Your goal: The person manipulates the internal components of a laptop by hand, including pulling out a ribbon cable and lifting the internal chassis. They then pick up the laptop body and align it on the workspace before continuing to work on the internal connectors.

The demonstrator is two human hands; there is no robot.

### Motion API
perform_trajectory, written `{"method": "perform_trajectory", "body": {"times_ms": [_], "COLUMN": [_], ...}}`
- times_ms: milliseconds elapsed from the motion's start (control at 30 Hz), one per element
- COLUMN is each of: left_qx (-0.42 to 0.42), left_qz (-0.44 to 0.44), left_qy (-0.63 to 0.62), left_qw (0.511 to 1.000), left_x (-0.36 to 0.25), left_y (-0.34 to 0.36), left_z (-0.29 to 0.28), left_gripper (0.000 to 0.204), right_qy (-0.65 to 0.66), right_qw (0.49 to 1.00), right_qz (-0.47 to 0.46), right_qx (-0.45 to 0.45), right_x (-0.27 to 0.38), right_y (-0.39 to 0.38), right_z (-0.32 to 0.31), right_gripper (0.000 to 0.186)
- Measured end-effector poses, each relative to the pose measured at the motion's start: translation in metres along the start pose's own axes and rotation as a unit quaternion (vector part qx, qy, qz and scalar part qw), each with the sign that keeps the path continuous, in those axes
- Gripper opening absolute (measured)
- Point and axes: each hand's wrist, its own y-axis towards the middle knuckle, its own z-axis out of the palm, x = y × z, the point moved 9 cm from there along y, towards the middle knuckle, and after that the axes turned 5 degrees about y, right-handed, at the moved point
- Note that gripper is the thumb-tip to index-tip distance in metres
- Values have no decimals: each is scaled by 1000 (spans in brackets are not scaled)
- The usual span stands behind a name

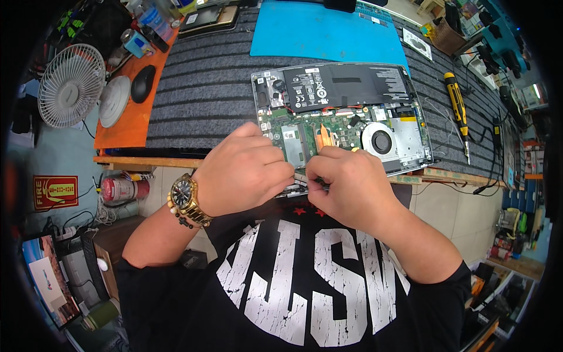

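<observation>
An opened laptop [341,88] lies at the front of the striped grey mat, its black battery, green board, copper heat pipe and round fan [381,142] exposed. My left hand [243,167], with a gold watch on the wrist, is curled at the laptop's lower left edge; its fingertips are partly hidden. My right hand [346,185] is closed in a pinch at the lower middle edge, just below the heat pipe. Whatever lies between its fingertips is too small and hidden to name.
A yellow screwdriver [454,105] lies right of the laptop, a blue silicone mat [316,32] behind it. A white fan [70,85], black mouse [142,83] and round white pad [114,100] are at left. Blue microscope [504,50] at upper right; monitor [50,276] at lower left.
</observation>
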Motion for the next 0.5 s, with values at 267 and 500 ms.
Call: {"method": "perform_trajectory", "body": {"times_ms": [267,500], "left_qx": [-10,-34], "left_qz": [22,67], "left_qy": [6,14], "left_qw": [1000,997], "left_x": [-3,-6], "left_y": [3,1], "left_z": [3,6], "left_gripper": [14,15], "right_qy": [4,-9], "right_qw": [1000,1000], "right_qz": [-4,-12], "right_qx": [-12,-19], "right_x": [-1,1], "right_y": [-3,-4], "right_z": [2,3], "right_gripper": [9,9]}}
